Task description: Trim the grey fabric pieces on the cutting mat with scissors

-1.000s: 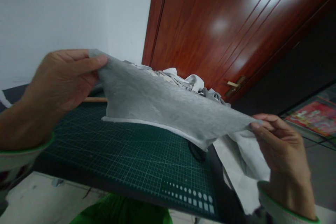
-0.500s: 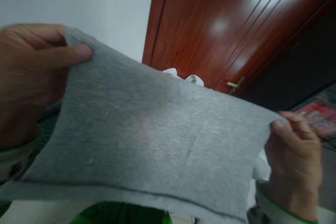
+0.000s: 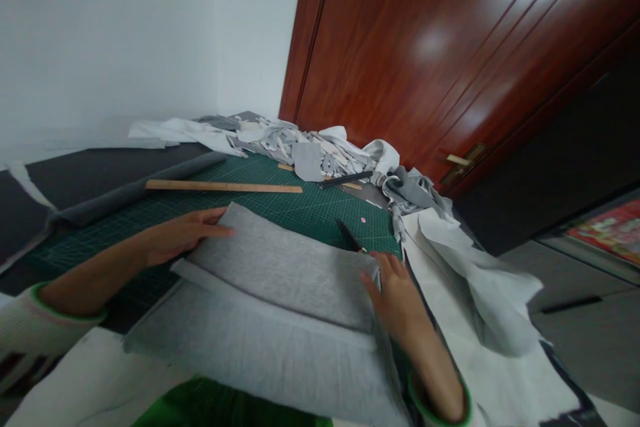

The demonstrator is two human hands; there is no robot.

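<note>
A piece of grey knit fabric (image 3: 295, 273) lies partly over the green cutting mat (image 3: 175, 223) and hangs toward my body, with a fold or seam running across it. My left hand (image 3: 183, 235) pinches its far left corner between thumb and fingers. At the far right corner my right hand (image 3: 393, 287) grips the edge, thumb on top. Just beyond the right hand, the dark blades of what look like scissors (image 3: 349, 235) show; the rest is hidden by the fabric and hand.
A wooden ruler (image 3: 225, 186) lies across the mat. Behind it are piled fabric scraps (image 3: 280, 140) and a black bar-like tool (image 3: 345, 179). White sheets (image 3: 480, 293) cover the right side. A brown door (image 3: 380, 53) and white wall (image 3: 150, 33) stand behind.
Both hands have lowered the fabric from a raised, stretched position near the camera down to the mat. They are closer together, and the mat, ruler and scraps now show.
</note>
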